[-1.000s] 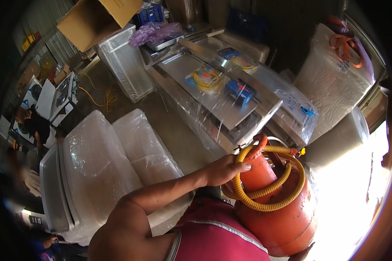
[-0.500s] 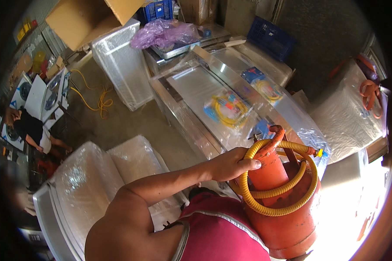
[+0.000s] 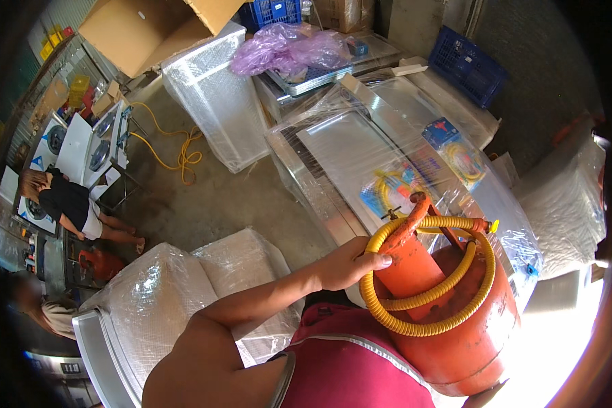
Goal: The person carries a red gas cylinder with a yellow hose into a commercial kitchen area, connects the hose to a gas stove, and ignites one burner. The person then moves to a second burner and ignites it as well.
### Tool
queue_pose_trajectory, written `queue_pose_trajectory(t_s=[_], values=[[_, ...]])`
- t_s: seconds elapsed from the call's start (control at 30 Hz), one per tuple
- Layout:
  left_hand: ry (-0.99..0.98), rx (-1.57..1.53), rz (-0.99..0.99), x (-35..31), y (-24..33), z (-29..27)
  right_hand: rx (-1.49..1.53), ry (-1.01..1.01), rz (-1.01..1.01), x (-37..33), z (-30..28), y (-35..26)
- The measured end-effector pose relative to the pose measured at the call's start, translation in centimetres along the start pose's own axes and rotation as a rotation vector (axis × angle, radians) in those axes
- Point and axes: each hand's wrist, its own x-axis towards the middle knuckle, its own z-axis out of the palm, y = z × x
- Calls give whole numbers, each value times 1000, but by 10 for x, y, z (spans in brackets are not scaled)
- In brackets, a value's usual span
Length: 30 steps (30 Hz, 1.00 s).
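An orange gas cylinder [image 3: 455, 326] leans against my front, tilted, its paint scuffed. My left hand [image 3: 352, 265] is closed around the edge of its upper collar, thumb on top. A ribbed yellow hose [image 3: 423, 329] lies coiled loosely about the collar, ending in a fitting with a yellow tip [image 3: 494, 226] on the right. Beside the collar sticks out a small metal valve handle [image 3: 392, 213]. Only a sliver of my right hand [image 3: 486, 394] shows, under the cylinder's base, holding it from below; its fingers are mostly hidden.
A plastic-wrapped metal unit [image 3: 347, 146] bearing packaged yellow hoses stands ahead. Bubble-wrapped boxes [image 3: 156, 292] sit left of my arm. A yellow hose [image 3: 183, 158] lies on the floor. Two people are at the left, one in black [image 3: 71, 200] near gas stoves [image 3: 88, 146]. An open carton [image 3: 143, 34] stands far left.
The view has turned, so the surroundings sit farther right and the people at the left show more. The cylinder's base has swung up and to the right; my left hand keeps its grip.
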Motion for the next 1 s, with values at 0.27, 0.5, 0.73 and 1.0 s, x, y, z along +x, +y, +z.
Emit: queue_pose_trajectory(t_s=[0.27, 0.5, 0.73, 1.0], values=[[-1, -2, -69, 16, 16, -152, -29, 55, -25, -39, 116, 10], [-110, 125, -143, 32, 69, -274, -41, 73, -41, -71, 214, -10], [159, -78, -37, 15, 54, -313, -66, -2, -63, -44, 270, -1], [330, -30, -62, -30, 69, -376, -84, -180, -48, -9, 387, 8]])
